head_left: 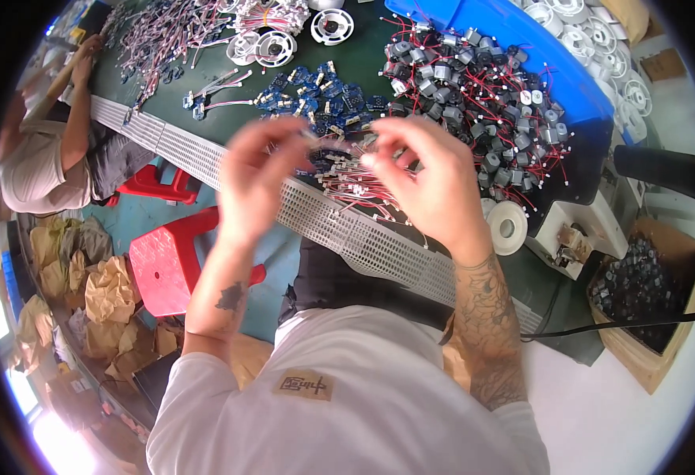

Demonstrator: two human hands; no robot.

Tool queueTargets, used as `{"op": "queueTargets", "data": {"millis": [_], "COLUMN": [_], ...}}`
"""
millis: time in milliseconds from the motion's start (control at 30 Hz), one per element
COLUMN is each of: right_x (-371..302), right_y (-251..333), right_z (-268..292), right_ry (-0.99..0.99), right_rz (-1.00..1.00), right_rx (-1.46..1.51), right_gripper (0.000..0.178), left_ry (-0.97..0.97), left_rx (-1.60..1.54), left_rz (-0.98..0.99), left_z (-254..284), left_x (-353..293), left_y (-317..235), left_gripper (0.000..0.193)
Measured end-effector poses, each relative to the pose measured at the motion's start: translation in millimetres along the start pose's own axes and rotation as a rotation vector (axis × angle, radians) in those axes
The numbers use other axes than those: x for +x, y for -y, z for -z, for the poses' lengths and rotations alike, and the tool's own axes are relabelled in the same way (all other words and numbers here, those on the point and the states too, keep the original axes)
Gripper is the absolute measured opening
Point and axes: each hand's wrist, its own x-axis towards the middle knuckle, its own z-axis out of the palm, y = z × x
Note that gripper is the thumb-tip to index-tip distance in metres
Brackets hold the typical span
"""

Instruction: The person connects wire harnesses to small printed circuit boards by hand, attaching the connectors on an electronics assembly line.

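Both my hands are raised over the near edge of the table, fingertips facing each other. My left hand (254,178) is smeared by motion, thumb and forefinger brought together in a pinch. My right hand (434,178) is also pinched, thumb against forefinger. Something thin and pale runs blurred between the fingertips; its kind is not clear. Beneath them lies a bunch of wire leads with white connectors (357,190). Just beyond is a heap of small blue circuit boards (316,93). Right of that, small grey motors with red wires (462,87) are piled up.
A blue bin (557,67) borders the motors. White plastic wheels (332,27) and more wired boards (161,47) lie at the back. Perforated grey strip (324,229) edges the table. A white ring (507,227) sits right. A red stool (165,265) and another person (55,150) are left.
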Motion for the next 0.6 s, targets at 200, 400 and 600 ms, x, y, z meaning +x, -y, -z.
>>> {"op": "queueTargets", "data": {"millis": [200, 400, 600], "right_x": [-8.8, -11.1, -11.4], "right_y": [-2.8, -8.7, -13.9], "right_z": [-12.9, -39.3, -26.9], "right_ry": [0.153, 0.161, 0.072], "right_rz": [0.129, 0.136, -0.014], "right_rx": [-0.248, -0.39, -0.094], "right_gripper": [0.011, 0.014, 0.008], "left_ry": [-0.597, -0.651, -0.126], "left_rx": [0.348, 0.9, 0.809], "left_rz": [-0.169, -0.188, -0.345], "left_z": [134.5, 147.9, 48.5], "left_x": [88.3, 115.7, 62.5], "left_y": [34.4, 67.4, 18.4], "left_gripper": [0.022, 0.027, 0.017]}}
